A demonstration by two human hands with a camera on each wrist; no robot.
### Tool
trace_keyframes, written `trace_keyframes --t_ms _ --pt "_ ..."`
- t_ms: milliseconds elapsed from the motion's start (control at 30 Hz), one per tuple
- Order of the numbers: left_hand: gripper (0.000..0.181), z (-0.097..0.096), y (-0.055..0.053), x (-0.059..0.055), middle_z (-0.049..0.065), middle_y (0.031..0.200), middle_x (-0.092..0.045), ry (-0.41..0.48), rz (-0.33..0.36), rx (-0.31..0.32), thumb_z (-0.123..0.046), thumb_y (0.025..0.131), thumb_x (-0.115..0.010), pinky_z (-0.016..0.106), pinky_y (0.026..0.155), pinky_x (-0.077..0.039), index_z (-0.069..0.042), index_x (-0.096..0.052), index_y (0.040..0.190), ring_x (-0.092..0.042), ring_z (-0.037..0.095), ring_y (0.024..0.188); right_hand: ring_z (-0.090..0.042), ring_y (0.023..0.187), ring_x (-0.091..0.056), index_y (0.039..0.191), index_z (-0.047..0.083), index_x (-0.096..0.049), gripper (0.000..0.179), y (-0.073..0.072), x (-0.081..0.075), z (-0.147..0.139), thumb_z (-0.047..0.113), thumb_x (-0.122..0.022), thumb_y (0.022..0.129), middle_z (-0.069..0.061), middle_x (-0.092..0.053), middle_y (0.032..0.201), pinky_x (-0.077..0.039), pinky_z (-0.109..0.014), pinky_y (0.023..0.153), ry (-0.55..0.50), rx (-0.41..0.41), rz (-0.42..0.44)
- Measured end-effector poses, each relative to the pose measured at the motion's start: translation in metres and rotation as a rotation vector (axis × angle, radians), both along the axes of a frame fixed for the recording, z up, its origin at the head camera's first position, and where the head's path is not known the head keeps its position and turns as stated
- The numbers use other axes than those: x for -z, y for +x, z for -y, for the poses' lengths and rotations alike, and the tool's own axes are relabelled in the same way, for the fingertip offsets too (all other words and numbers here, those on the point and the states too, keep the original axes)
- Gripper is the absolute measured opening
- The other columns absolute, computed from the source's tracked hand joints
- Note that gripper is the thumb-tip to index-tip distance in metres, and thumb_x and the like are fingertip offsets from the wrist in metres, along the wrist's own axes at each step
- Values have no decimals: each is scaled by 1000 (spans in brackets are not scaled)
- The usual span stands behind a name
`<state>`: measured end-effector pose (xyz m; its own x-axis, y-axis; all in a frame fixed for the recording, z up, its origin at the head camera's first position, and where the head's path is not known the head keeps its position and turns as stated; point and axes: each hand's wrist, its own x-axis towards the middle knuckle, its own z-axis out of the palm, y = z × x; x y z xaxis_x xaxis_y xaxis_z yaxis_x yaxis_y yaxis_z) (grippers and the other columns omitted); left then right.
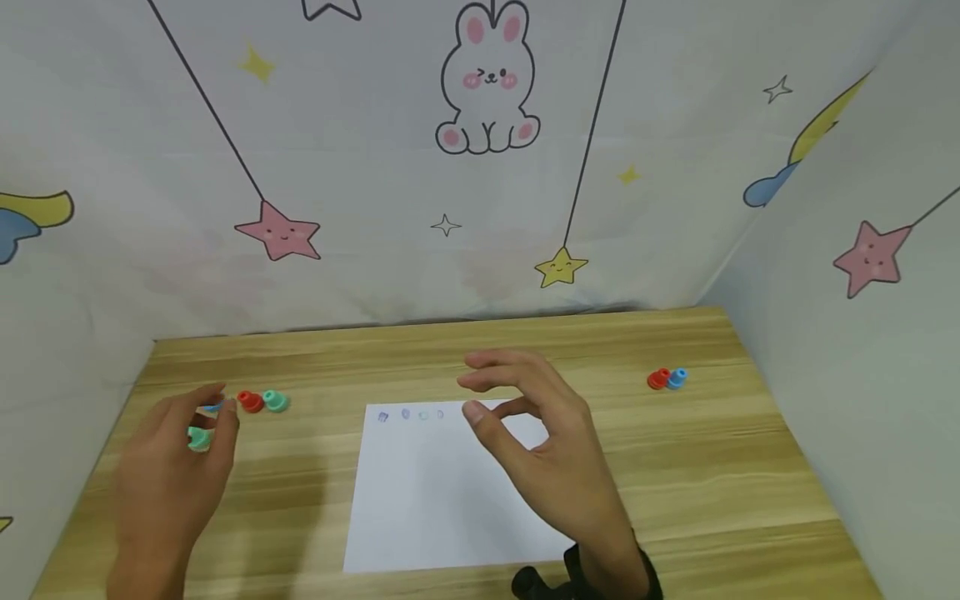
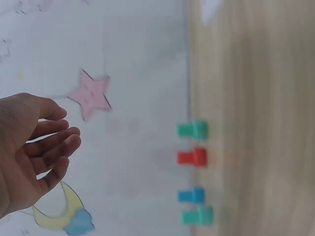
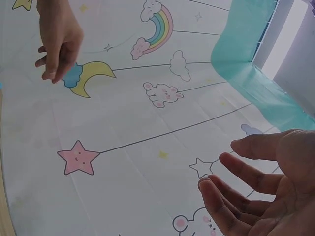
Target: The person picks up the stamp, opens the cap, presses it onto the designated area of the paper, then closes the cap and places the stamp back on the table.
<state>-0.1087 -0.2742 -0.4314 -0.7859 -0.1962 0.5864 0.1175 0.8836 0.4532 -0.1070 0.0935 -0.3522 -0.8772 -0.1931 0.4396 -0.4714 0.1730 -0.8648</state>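
Observation:
My left hand hovers over the left of the table with loosely curved fingers and holds nothing. Near it stand small peg-shaped plastic pieces: a red one, a green one, a second green one and a blue one partly hidden behind the fingers in the head view. Above the right part of a white sheet of paper hangs my right hand, thumb and fingers apart, nothing between them. Several small faint coloured marks line the sheet's upper left edge.
On the right side of the wooden table, another red piece and blue piece stand together. A white cloth backdrop printed with stars and a rabbit rises behind and beside the table. A black strap circles the right wrist.

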Motion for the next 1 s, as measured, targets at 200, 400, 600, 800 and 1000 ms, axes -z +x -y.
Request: trace_keyframes --t_ms 200,400,600,800,1000 --pt "22 -51 0 -27 19 100 -77 99 -175 172 -4 94 -71 10 79 -38 5 -76 114 -49 -21 93 -17 124 -66 121 19 -73 24 0 1 -1 6 -73 100 3 -68 137 -63 -33 86 4 6 -13" --pt "20 -109 3 -61 21 90 -76 241 -406 317 -8 96 -69 13 79 -42 10 -76 101 -61 -6 87 -15 123 -67 121 18 -73 23 1 1 -1 7 -73 100 3 -68 136 -63 -33 86 2 7 -17" --pt "17 -149 3 -81 25 81 -72 446 -578 434 -2 93 -74 16 77 -47 15 -73 89 -64 6 80 -16 122 -67 120 19 -74 23 1 1 0 7 -72 101 2 -68 136 -63 -33 86 -15 7 -33" --pt "15 -171 3 -82 22 81 -73 608 -673 572 6 90 -73 18 76 -51 20 -68 86 -67 12 79 -18 124 -67 121 17 -74 23 1 0 1 7 -72 101 1 -68 136 -63 -34 86 -22 -3 -44" --pt "14 -178 3 -80 22 80 -73 678 -720 619 11 88 -72 18 75 -53 22 -66 83 -67 14 76 -18 124 -67 121 16 -74 22 1 0 0 8 -72 101 1 -68 137 -63 -33 86 -17 1 -43"
